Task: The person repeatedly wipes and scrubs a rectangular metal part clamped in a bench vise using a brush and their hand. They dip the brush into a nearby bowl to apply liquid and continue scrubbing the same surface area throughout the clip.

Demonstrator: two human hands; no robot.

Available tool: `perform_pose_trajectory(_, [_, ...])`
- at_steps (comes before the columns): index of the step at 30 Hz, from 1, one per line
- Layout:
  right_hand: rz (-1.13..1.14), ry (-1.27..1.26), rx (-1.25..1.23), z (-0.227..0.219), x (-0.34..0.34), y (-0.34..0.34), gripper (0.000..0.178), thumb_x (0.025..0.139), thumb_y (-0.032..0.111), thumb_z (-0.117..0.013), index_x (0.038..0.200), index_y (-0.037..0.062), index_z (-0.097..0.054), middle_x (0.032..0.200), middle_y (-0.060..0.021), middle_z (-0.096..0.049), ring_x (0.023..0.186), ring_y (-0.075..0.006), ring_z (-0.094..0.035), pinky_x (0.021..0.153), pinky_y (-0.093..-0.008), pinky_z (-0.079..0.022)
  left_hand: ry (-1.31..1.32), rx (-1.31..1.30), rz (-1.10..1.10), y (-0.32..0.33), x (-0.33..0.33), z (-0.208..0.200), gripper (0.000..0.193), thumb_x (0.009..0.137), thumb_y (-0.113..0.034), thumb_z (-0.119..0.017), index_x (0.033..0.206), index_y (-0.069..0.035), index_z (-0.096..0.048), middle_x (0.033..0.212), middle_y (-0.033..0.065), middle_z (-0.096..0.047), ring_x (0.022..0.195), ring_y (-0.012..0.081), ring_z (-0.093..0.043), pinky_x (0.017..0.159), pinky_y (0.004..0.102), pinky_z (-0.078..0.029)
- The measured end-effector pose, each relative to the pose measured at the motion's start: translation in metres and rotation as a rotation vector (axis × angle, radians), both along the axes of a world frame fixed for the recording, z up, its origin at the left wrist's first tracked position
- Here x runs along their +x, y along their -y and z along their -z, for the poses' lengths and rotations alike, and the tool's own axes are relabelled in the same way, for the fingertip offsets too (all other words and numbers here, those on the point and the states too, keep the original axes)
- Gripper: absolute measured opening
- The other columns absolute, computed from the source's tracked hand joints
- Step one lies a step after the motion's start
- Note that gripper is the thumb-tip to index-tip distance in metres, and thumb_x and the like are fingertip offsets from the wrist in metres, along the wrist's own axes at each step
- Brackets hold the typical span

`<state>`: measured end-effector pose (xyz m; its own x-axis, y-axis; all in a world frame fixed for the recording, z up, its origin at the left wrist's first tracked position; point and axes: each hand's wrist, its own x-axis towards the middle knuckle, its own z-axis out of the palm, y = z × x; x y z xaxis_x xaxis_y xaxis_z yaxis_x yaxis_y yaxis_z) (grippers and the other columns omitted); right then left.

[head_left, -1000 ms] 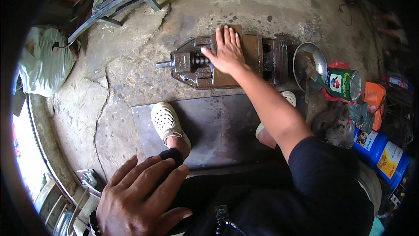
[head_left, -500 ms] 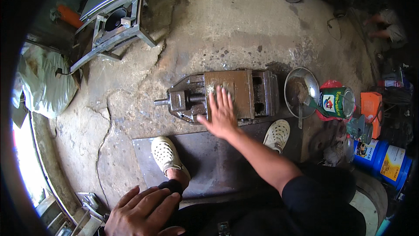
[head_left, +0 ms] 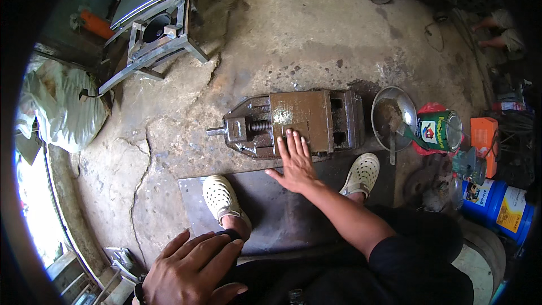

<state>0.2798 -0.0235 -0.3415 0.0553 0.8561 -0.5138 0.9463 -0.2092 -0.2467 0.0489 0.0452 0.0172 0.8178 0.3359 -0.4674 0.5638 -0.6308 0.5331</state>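
A heavy rusty machine vise lies on the cracked concrete floor, its screw pointing left. My right hand is flat and open, fingertips resting on the near edge of the vise's brown jaw block. My left hand lies spread on my dark-trousered left knee and holds nothing. Both my feet in cream perforated clogs stand on a flat steel plate just in front of the vise.
Right of the vise stand a metal bowl, a green paint can on a red bag, an orange box and a blue drum. A metal frame stand and a stuffed pale sack sit at the left.
My right hand slid from the far top of the vise back toward me to its near edge. The view shifted, showing more floor beyond the vise. My left hand stayed on my knee.
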Motion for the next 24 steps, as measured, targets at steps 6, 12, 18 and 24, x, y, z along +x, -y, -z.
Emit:
perform_pose_trajectory(6, [0.157,0.107,0.345,0.010,0.036,-0.046,0.107,0.094,0.079,-0.033,0.161,-0.0003,-0.006,0.168,-0.0252,-0.001,0.156,-0.0384,0.000,0.127,-0.0485,-0.001,0.006,-0.005,0.018,0.006,-0.003,-0.004,0.070,0.076,-0.043,-0.082,0.128,-0.001,-0.062,0.121,0.0212,-0.068,0.113,0.0392,-0.068,0.100,0.0587,-0.050])
perform_pose_trajectory(12, [0.003,0.027,0.250,0.011,0.012,0.001,0.111,0.091,0.080,-0.037,0.161,-0.0020,-0.010,0.166,-0.0311,-0.004,0.156,-0.0429,-0.002,0.126,-0.0518,-0.003,-0.005,-0.009,0.017,0.004,-0.004,-0.002,0.069,0.077,-0.044,-0.081,0.128,-0.002,-0.063,0.121,0.0211,-0.068,0.114,0.0388,-0.067,0.100,0.0588,-0.050])
perform_pose_trajectory(18, [0.143,0.054,0.343,0.016,0.030,-0.035,0.103,0.095,0.078,-0.030,0.162,0.0029,-0.008,0.168,-0.0254,-0.002,0.157,-0.0372,-0.001,0.127,-0.0469,-0.002,0.011,-0.017,0.033,0.008,-0.002,-0.003,0.069,0.076,-0.044,-0.081,0.128,-0.002,-0.062,0.121,0.0209,-0.068,0.114,0.0387,-0.067,0.099,0.0583,-0.051])
perform_pose_trajectory(24, [0.081,0.007,0.247,0.009,0.019,0.004,0.108,0.093,0.078,-0.038,0.161,-0.0015,-0.010,0.166,-0.0308,-0.004,0.156,-0.0419,-0.003,0.127,-0.0503,-0.002,-0.031,-0.053,0.015,0.003,0.002,0.003,0.069,0.077,-0.043,-0.081,0.128,0.000,-0.062,0.120,0.0221,-0.068,0.112,0.0397,-0.068,0.099,0.0591,-0.050])
